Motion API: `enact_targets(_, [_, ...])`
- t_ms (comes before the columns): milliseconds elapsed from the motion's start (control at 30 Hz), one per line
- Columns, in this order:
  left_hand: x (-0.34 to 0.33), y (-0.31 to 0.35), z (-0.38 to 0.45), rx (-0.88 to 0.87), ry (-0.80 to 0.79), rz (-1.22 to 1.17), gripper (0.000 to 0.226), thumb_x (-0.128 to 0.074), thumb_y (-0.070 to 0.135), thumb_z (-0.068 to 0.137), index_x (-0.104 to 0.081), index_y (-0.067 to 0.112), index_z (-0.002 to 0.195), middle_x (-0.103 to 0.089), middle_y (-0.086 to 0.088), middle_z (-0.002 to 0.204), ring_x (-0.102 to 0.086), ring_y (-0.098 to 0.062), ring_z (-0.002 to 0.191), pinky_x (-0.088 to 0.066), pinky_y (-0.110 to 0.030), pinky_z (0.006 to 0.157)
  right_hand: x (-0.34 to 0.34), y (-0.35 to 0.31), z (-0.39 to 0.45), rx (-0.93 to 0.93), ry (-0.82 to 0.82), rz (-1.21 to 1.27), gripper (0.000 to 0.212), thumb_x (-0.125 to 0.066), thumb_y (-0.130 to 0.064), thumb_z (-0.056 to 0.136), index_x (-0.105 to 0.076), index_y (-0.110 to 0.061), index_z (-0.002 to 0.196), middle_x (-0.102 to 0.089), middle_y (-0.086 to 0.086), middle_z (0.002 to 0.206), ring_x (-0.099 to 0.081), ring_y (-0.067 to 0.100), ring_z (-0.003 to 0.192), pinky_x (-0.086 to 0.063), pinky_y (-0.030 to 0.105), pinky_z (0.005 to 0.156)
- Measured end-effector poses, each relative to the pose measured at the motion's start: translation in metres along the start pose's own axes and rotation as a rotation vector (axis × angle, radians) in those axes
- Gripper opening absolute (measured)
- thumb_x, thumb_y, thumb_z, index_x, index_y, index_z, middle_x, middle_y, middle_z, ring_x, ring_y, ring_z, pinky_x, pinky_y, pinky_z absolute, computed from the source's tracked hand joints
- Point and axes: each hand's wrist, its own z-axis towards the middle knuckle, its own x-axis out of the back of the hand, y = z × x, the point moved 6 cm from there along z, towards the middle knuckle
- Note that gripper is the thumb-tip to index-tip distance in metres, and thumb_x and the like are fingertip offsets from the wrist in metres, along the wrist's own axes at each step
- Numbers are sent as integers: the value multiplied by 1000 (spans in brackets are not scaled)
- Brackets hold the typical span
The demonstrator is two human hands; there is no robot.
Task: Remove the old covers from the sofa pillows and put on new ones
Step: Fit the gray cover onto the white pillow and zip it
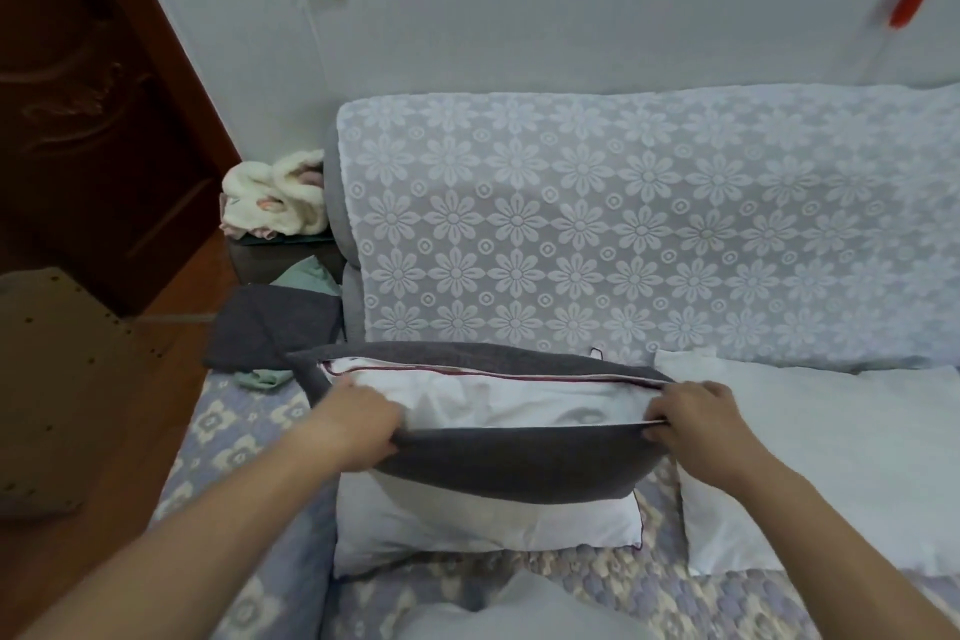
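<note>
You have the grey cover (519, 457) pulled partway over a white pillow (483, 520) that stands on the sofa seat (234, 437) in front of you, its lower half still bare below the cover's edge. The cover's mouth gapes upward between your hands, showing the pillow's white top inside and a dark red piping line along the far lip.

Your left hand (358, 424) grips the near lip of the opening at its left end, fingers curled round the grey cloth with the thumb side tucked into the mouth. Your right hand (696, 418) pinches the right end of the same lip, fingertips closed on the edge where the two lips meet. The pillow lies directly between and below both hands.

A second bare white pillow (810, 463) lies just to the right, touching the sofa back, which is draped in a floral lace throw (649, 224). Another grey cover (270, 327) lies crumpled at the seat's left end, well apart from your left hand.
</note>
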Motion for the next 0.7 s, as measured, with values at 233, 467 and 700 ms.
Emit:
enact_targets(233, [-4,-59,-34,176,388,-192,18,-43,42,106,-58,35,100,-60,15,102,-63,-9,92,-51,-33,86,-30,18,-21,-227,388,235,16,-79,-15,81,-68,-9,70,-58,22,120,-47,44,108,-37,47,89])
enact_targets(467, [36,-69,-45,398,610,-324,18,-52,32,102,-64,20,108,-51,-1,131,-68,-27,80,-59,-43,70,62,28,6,-189,509,505,37,-59,-28,99,-49,-16,65,-52,4,70,-56,31,72,-30,35,63])
enact_targets(700, [41,-79,-66,460,605,-372,15,-53,26,100,-58,26,85,-62,3,87,-68,-25,77,-54,-39,63,105,9,10,-120,650,279,36,-57,-26,100,-61,-6,70,-61,13,77,-61,40,74,-49,46,65])
